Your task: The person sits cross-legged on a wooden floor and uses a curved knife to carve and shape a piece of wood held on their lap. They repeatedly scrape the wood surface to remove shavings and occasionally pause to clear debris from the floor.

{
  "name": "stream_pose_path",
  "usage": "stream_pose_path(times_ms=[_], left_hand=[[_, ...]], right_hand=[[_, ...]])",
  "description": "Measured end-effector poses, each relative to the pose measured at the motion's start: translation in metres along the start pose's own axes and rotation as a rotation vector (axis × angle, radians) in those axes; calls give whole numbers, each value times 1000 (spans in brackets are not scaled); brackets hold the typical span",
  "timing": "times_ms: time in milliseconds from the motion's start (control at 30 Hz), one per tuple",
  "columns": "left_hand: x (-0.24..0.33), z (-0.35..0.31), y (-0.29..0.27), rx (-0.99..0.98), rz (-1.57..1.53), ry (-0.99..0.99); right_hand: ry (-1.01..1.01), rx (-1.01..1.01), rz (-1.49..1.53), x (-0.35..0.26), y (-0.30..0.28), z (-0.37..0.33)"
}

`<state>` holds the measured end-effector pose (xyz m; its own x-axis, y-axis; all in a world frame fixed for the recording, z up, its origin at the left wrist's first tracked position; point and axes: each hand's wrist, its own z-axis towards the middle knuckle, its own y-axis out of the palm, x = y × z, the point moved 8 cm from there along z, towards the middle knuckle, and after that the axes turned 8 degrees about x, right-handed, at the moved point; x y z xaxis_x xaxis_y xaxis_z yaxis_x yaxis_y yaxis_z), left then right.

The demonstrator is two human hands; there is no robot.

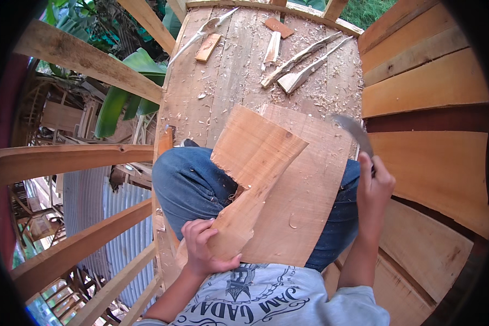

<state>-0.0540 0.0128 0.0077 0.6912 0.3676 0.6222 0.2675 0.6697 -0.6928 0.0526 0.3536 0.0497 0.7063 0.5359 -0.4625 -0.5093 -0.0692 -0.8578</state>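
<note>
My left hand (204,247) is closed round the near, narrower end of a roughly cut wooden piece (255,149). The piece widens toward its far end and has a notch with a ragged edge on its left side. It slants over a flat wooden board (304,190) that lies across my lap. In my raised right hand (374,187) is a curved knife (355,132), its blade pointing far and left, apart from the wood. My fingers hide its handle.
Wood shavings and split wood sticks (309,65) lie on the plank floor (228,76) ahead. Small wood blocks (207,47) are scattered there too. Wooden rails (76,154) border the left, and a plank wall (424,81) stands close on the right.
</note>
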Motion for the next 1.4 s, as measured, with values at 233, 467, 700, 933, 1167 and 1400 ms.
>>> stream_pose_path(times_ms=[233,467,700,933,1167,1400], left_hand=[[2,0,6,-20,-20,-4],[3,4,5,-27,9,9],[3,3,4,-33,11,-11],[2,2,6,-11,1,-11],[-1,1,1,-26,18,-26],[-1,0,5,-15,2,-15]], right_hand=[[-336,-248,40,-56,33,-64],[-114,-28,-17,-13,21,-23],[-25,-102,6,-15,-2,-28],[-265,-153,-62,-37,39,-36],[48,5,-36,17,0,3],[-301,-227,-24,-51,42,-58]])
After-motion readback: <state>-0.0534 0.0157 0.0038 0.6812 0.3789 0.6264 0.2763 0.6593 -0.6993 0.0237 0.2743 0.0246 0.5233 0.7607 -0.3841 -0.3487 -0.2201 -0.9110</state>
